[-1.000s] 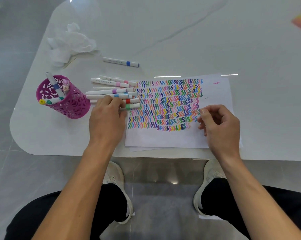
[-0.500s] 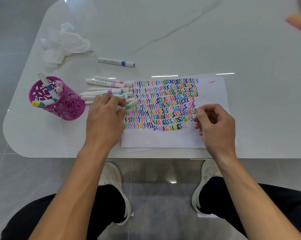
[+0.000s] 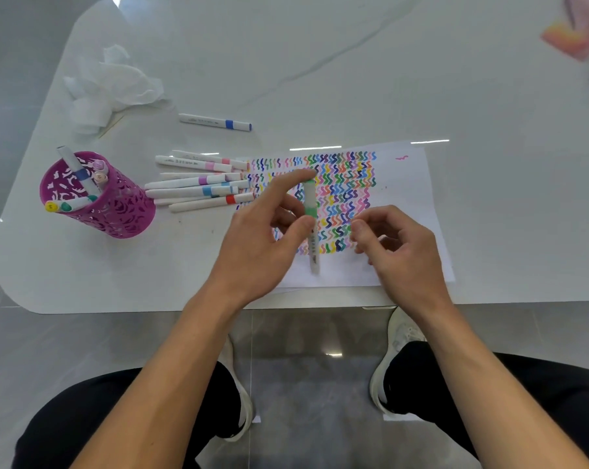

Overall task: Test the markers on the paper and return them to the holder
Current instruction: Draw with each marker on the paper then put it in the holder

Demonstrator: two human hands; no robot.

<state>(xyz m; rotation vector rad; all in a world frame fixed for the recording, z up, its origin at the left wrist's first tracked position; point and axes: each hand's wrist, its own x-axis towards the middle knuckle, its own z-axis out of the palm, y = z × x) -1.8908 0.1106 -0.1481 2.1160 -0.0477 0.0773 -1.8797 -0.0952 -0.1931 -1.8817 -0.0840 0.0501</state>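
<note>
Since a moment ago my left hand (image 3: 262, 242) is lifting the green marker (image 3: 310, 211) away from the row, pinching it between thumb and forefinger over the scribbled paper (image 3: 404, 184). My right hand (image 3: 401, 252) is hovering just beside it, fingers loosely curled, holding nothing. Other markers (image 3: 198, 191) are lying between the paper and the purple holder (image 3: 117, 211).
</note>
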